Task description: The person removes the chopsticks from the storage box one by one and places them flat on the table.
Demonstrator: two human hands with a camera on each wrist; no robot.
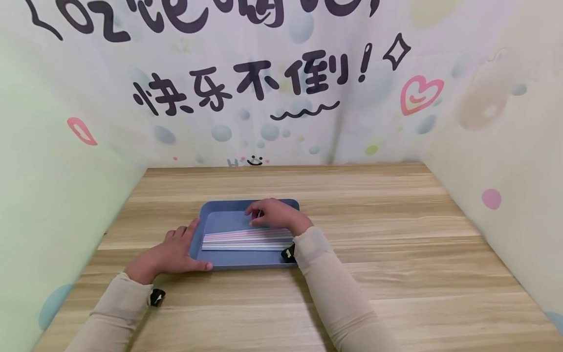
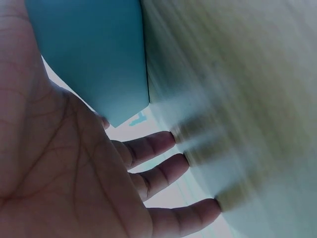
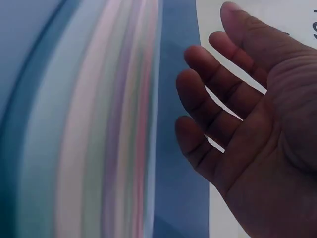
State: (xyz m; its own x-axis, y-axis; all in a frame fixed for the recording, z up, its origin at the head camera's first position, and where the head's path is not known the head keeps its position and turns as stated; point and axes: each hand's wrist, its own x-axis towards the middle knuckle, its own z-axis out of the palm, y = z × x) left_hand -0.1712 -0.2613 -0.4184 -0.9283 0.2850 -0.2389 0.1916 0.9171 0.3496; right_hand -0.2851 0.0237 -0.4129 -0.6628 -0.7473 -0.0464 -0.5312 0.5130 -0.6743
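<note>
A shallow blue tray (image 1: 222,222) sits on the wooden table. Across its floor lies a bundle of long, thin pastel strips (image 1: 246,240), in white, pink, purple and green tones in the right wrist view. My left hand (image 1: 172,252) rests at the tray's left side, thumb by the front corner. Its fingertips reach down to the table beside the tray wall (image 2: 99,54) in the left wrist view. Over the back right part of the tray hovers my right hand (image 1: 274,213), fingers loosely bent and holding nothing. The right wrist covers the strips' right ends in the head view.
The wooden table (image 1: 396,244) extends around the tray on all sides. Behind it hangs a white printed backdrop (image 1: 308,142) with dark lettering, and pale walls (image 1: 497,146) stand to left and right. Each wrist wears a dark band (image 1: 157,297).
</note>
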